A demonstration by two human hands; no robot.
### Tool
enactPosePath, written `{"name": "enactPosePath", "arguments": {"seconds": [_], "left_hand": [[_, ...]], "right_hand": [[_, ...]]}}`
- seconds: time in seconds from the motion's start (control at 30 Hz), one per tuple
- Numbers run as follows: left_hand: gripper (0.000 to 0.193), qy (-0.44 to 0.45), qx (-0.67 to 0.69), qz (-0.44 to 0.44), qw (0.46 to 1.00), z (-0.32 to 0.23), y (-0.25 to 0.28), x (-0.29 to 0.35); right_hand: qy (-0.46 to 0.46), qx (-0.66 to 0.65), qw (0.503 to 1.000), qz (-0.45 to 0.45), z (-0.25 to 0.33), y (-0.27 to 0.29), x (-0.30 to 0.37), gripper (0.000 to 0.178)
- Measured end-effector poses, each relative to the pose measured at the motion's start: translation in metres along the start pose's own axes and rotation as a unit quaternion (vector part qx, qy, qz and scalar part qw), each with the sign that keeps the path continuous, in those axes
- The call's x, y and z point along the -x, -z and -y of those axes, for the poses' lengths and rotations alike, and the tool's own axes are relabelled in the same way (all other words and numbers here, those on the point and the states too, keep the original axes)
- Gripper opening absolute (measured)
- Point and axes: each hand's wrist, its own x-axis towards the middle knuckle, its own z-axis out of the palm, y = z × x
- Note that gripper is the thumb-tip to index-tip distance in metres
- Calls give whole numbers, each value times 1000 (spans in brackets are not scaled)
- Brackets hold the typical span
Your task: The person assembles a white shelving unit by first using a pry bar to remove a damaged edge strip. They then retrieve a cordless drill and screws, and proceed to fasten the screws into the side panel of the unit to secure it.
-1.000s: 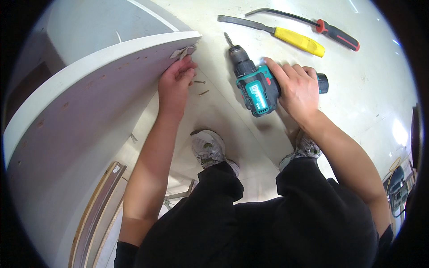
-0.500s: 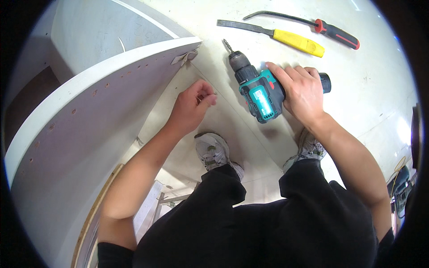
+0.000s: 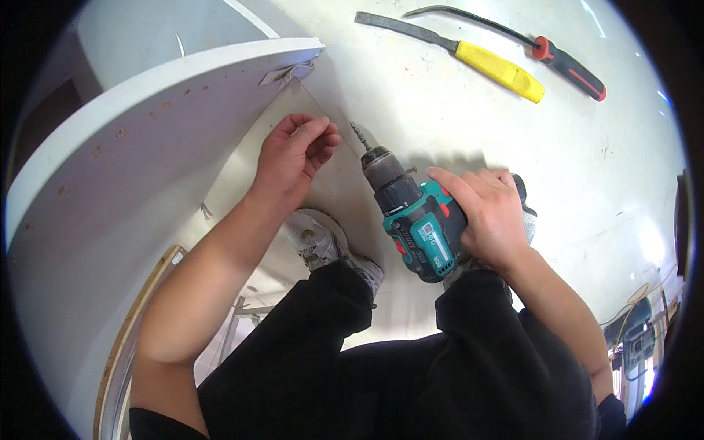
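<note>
My right hand (image 3: pixel 493 213) is wrapped round the grip of a green and black cordless drill (image 3: pixel 424 238). A twisted drill bit (image 3: pixel 359 136) sticks out of its chuck and points up and left, toward my left hand. My left hand (image 3: pixel 297 150) is closed, thumb against the curled fingers, just left of the bit's tip and apart from it. Whether anything small is pinched there I cannot make out. Beside my left hand stands a pale panel (image 3: pixel 158 139) with a row of chipped holes near its edge.
A chisel with a yellow handle (image 3: pixel 502 71) and a bent pry tool with a black and red handle (image 3: pixel 568 67) lie on the pale floor (image 3: pixel 594 176) at the far side. A wood-edged board (image 3: pixel 132 330) leans at the lower left. My shoes (image 3: pixel 323 238) stand close below the drill.
The drill in my right hand has come nearer to me and lower in view. My left hand has shifted up and left, with its thumb now laid along the fingers. The view has also shifted slightly.
</note>
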Motion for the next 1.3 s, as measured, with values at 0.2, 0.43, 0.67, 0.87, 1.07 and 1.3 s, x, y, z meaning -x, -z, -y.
{"name": "enactPosePath", "arguments": {"seconds": [0.2,0.43,0.67,0.87,1.07,1.3], "left_hand": [[27,18,48,95,994,-9,5,-2],[38,49,37,104,993,-23,-31,7],[38,54,71,128,988,-21,-37,4],[39,35,77,118,989,-16,-38,2],[32,46,72,73,994,12,-33,8],[26,108,72,32,991,49,-18,26]], "right_hand": [[23,-14,999,25,2,8,2,62],[22,12,999,-33,4,9,-4,58],[13,10,1000,-26,3,12,-2,57],[17,22,999,-31,2,10,-5,58],[20,65,998,-8,1,4,-3,55],[36,108,993,32,3,-16,13,37]]}}
